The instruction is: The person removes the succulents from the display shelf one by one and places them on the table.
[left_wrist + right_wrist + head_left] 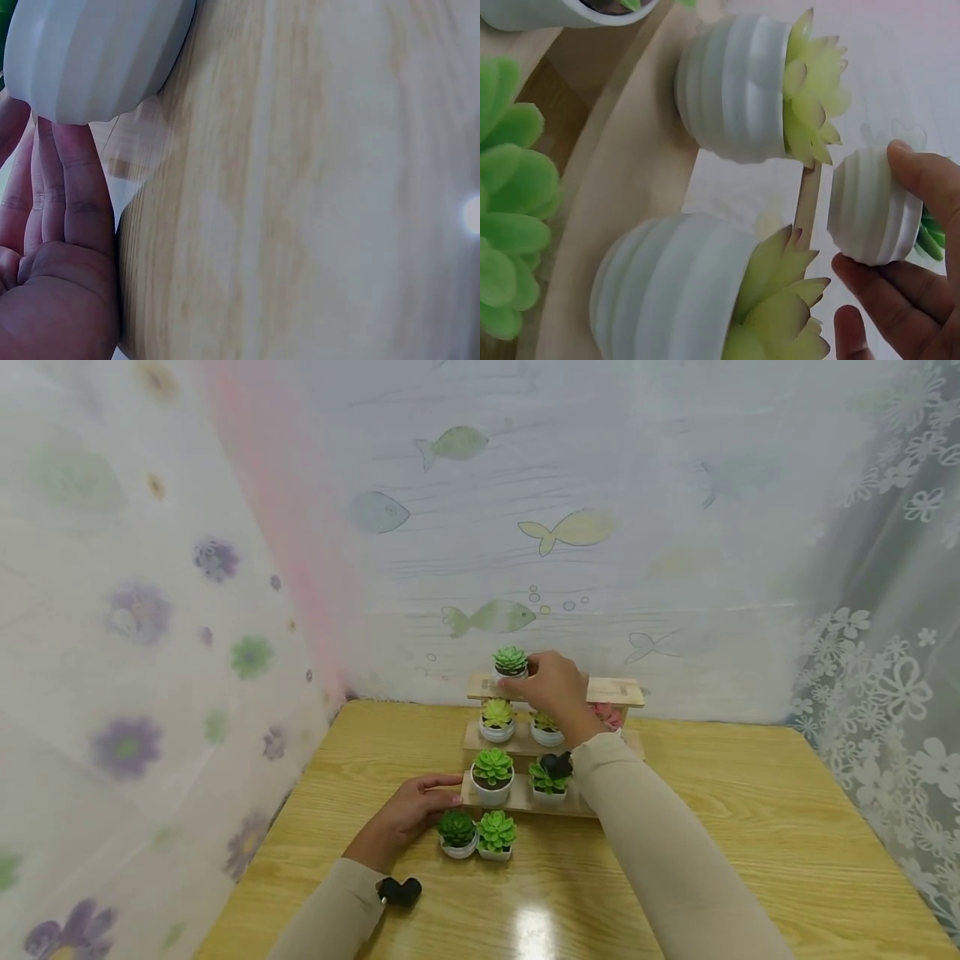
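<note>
My right hand (pixel 553 683) pinches a small potted succulent (pixel 511 662) at the left part of the top shelf of a wooden tiered stand (pixel 525 806). In the right wrist view its ribbed white pot (pixel 874 206) sits between thumb and fingers. My left hand (pixel 408 810) is at the left end of the bottom shelf, its fingertips right at the board's edge and the fingers fairly straight. Just in front of it, a dark green succulent (pixel 457 828) in a ribbed white pot (pixel 97 60) hides the fingertips in the left wrist view. A bright green succulent (pixel 496 832) stands beside that one.
Pale yellow-green succulents (pixel 497 714) and a pink one (pixel 607 716) line the middle shelf. On the bottom shelf stand green succulents (pixel 492 768), partly behind my right sleeve (pixel 652 827). The stand rests on a wood-grain table (pixel 712 793) against a fish-patterned curtain (pixel 675 485).
</note>
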Tool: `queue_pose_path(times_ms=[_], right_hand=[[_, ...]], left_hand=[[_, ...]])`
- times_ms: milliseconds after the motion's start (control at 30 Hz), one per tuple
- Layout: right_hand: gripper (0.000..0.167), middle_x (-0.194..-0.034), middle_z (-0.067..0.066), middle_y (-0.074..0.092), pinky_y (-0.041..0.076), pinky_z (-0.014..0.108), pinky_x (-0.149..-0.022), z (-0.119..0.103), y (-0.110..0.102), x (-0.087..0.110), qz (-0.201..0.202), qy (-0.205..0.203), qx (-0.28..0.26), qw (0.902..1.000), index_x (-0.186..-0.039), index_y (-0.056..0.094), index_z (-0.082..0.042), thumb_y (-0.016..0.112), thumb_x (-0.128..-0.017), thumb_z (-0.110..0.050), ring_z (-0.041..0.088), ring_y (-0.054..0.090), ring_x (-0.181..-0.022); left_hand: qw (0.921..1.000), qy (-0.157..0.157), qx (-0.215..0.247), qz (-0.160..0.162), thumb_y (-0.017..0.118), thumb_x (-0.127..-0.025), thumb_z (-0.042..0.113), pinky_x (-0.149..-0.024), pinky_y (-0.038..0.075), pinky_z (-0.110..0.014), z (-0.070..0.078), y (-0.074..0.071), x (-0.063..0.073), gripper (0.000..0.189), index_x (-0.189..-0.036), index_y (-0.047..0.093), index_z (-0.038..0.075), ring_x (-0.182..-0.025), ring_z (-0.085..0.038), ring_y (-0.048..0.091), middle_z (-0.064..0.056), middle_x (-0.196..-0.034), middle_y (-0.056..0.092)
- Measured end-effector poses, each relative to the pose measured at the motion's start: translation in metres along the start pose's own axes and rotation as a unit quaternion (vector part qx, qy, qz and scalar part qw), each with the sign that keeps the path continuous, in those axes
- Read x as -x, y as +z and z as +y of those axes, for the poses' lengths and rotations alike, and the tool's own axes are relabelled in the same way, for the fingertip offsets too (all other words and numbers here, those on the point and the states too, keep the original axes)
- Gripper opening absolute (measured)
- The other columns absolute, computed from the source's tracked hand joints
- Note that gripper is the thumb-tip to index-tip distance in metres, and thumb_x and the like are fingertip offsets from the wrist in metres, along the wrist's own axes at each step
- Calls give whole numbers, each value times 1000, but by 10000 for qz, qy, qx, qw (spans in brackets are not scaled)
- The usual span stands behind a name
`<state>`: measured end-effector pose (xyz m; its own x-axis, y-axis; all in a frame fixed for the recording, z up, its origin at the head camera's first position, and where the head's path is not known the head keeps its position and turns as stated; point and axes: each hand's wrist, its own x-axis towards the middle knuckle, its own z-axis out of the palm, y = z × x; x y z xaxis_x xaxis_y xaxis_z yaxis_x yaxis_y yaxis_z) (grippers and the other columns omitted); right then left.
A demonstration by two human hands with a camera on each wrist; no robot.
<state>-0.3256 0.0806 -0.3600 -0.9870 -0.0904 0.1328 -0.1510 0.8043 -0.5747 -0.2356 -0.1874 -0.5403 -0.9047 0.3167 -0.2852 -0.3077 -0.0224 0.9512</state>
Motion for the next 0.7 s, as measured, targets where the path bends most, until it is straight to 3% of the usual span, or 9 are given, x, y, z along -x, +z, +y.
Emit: queue_pose_path(times_ms=[300,400,533,633,700], right_hand=[[45,-94,-1,71,36,66,-101,1,4,11,224,-105,213,9995,-85,68,-21,75,-85,-66,28,64,-95],[46,-102,0,73,36,65,-100,1,4,16,259,-136,227,9993,-91,71,-21,75,-85,-66,29,66,-99],[52,-116,1,75,36,65,-100,1,2,23,320,-231,138,9991,-113,75,-23,75,-85,-67,32,66,-107],[60,-120,0,75,37,63,-98,3,1,28,389,-251,110,9989,-126,73,-24,75,-84,-67,31,66,-110],[60,-120,0,75,38,62,-97,4,-1,32,426,-290,77,9986,-127,73,-24,75,-84,-67,31,66,-110]], left_hand=[[10000,63,-67,5,74,-97,16,-91,59,-32,0,1,1,52,-147,59,6,-104,-18,74,-9,-116,77],[10000,57,-57,18,74,-97,16,-91,59,-33,1,1,2,52,-146,59,6,-104,-18,74,-10,-117,77],[10000,34,-29,63,75,-97,16,-91,59,-33,2,1,2,52,-145,60,7,-104,-19,74,-10,-118,76],[10000,75,-38,5,74,-97,16,-91,59,-33,2,1,2,53,-146,59,6,-104,-19,74,-10,-118,76],[10000,76,-20,-15,74,-97,15,-90,59,-32,2,2,2,52,-146,59,6,-104,-18,74,-10,-117,77]])
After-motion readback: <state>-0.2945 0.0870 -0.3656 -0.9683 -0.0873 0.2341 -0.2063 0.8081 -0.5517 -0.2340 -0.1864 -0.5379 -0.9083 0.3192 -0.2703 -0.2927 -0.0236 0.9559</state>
